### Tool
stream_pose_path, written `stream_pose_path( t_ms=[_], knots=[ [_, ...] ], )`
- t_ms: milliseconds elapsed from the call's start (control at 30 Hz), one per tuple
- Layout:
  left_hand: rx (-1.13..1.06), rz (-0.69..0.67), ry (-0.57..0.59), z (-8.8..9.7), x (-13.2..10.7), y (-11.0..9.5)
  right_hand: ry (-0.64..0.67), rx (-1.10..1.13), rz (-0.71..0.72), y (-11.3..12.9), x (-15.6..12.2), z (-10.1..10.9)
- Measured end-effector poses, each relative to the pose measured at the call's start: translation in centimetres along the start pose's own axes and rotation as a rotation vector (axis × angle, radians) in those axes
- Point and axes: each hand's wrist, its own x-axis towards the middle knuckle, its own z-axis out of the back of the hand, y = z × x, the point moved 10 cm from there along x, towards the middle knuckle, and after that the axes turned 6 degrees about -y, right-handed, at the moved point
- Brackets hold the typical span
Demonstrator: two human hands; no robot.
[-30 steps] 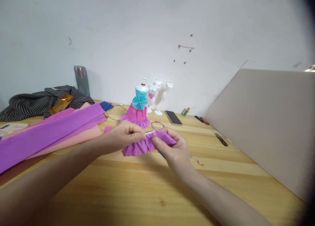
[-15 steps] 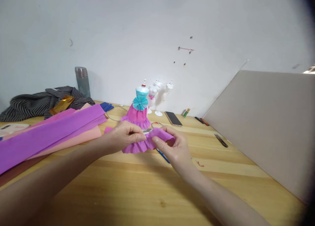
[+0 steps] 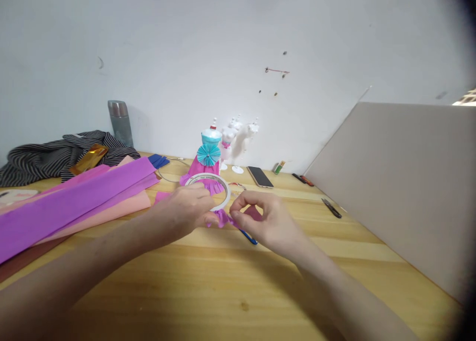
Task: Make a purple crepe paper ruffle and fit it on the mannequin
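Observation:
My left hand is closed on a roll of white tape, its ring now standing tilted above the fingers. Below the ring, a gathered purple crepe paper strip runs between the left thumb and my right hand. Thumb and forefinger of the right hand are pinched on the strip's other end. Just behind the tape stands a small dress form in a turquoise and pink paper dress with a pleated rosette; the ring partly covers its ruffled hem. A blue pen-like tool lies beneath the right hand.
Folded purple crepe paper and peach sheets lie at left, near a striped cloth and a flask. White dress forms stand by the wall. A phone and dark snips rest to the right, before a pale panel.
The tape roll has swung up into view above my left hand. The purple strip between the hands shows less of its ruffle, and the view has shifted slightly.

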Motion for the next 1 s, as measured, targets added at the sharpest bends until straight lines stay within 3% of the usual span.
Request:
stream_pose_path(
  t_ms=[100,233,433,600,767,1000],
  knots=[
    [0.029,-0.019,-0.008,-0.2,-0.2,-0.3,-0.026,-0.11,0.104,1.2,-0.2,0.7],
    [0.012,-0.025,0.042,-0.8,-0.3,-0.3,0.073,-0.107,0.12,1.1,-0.6,-0.3],
    [0.001,0.021,0.089,-1.5,0.0,0.0,-0.022,-0.243,0.153,1.2,-0.6,-0.9],
    [0.018,0.098,0.073,-1.7,-0.1,0.8,-0.032,-0.193,0.115,0.4,-0.5,-1.2],
    [0.007,0.085,0.092,-1.6,0.0,0.6,-0.061,-0.15,0.102,-0.1,-0.5,-1.4],
    [-0.041,0.136,0.093,-1.7,-0.1,1.0,-0.052,-0.065,0.155,1.2,-1.0,-1.8]
  ],
)
